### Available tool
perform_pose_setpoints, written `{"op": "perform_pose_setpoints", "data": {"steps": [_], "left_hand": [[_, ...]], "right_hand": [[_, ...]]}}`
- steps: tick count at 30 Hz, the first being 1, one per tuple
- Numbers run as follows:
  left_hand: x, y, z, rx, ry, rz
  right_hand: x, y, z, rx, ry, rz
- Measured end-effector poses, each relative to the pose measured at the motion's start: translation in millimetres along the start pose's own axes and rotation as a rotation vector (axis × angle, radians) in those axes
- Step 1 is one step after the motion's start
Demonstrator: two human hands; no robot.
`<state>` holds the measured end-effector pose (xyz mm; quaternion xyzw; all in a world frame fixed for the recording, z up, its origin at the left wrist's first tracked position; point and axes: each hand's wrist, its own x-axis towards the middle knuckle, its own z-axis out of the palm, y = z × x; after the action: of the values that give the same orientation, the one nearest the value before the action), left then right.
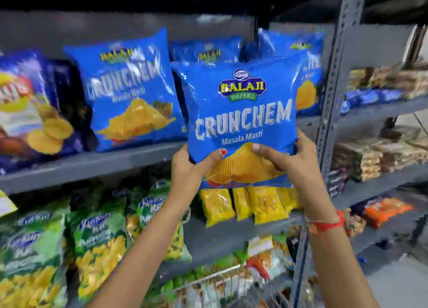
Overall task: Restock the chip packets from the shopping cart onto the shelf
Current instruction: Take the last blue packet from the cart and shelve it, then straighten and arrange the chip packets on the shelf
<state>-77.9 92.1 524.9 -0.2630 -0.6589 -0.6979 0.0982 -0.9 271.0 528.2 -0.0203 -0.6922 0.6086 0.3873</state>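
Our forearms reach up, both hands, left [185, 168] and right [298, 161], pinching the lower corners of a glossy, puffy blue chip packet [238, 120] upright before the grey metal shelf [92, 161].

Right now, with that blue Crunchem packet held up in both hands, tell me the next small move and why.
Probably push the held packet forward onto the shelf. The left hand and right hand grip its bottom corners in front of the gap between matching blue packets, so it seems lined up.
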Motion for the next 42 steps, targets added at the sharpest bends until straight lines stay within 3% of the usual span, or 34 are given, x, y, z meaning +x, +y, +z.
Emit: {"op": "perform_pose_setpoints", "data": {"steps": [4,9,20,24,28,31,36,42], "left_hand": [[48,31,15,0.041,0.092,0.099],[95,39,37,0.057,0.235,0.151],[134,-10,59,0.136,0.437,0.052],[125,-9,57,0.136,0.439,0.156],[102,4,52,0.201,0.441,0.359],[82,20,40,0.234,0.440,0.517],[57,43,-10,0.260,0.572,0.645],[41,49,-110,0.165,0.817,0.551]], "right_hand": [[63,-27,8,0.037,-0.010,-0.085],[130,-37,20,0.111,-0.072,-0.033],[180,28,51,0.039,-0.080,0.113],[161,25,57,-0.066,0.038,-0.021],[135,12,70,-0.133,0.222,-0.199],[112,-9,88,-0.116,0.250,-0.313],[74,-41,135,-0.025,0.110,-0.401],[33,-62,214,0.098,-0.130,-0.339]]}}
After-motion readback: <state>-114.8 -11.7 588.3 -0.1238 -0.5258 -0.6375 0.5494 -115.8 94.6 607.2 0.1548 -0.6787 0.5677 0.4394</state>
